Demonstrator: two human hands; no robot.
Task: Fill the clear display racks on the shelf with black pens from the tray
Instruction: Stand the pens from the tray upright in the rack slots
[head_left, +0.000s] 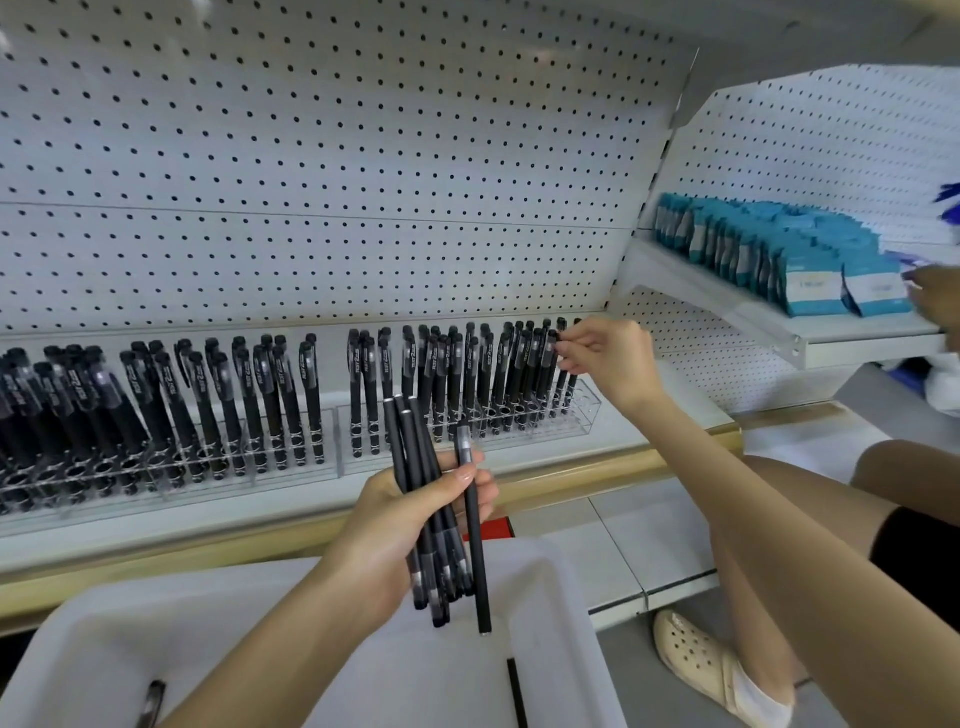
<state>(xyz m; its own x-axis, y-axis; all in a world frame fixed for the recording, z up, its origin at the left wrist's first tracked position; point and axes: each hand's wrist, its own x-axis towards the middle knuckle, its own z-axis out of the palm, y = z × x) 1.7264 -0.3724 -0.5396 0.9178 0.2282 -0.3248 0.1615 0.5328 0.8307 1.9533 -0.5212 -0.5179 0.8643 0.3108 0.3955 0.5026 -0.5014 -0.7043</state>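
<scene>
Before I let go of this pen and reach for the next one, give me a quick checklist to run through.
1. End pen seated in its hole: cannot tell. The right hand pinches its cap, and its tip is lost behind the clear wall.
2. Free holes in the right rack: ok, empty ones show at its right end.
3. Supply: ok, the left hand grips a bundle of pens.
4. Next pen ready: ok, a single pen stands apart from the bundle.
5. Tray under the left hand: ok, likely to catch a dropped pen.
</scene>
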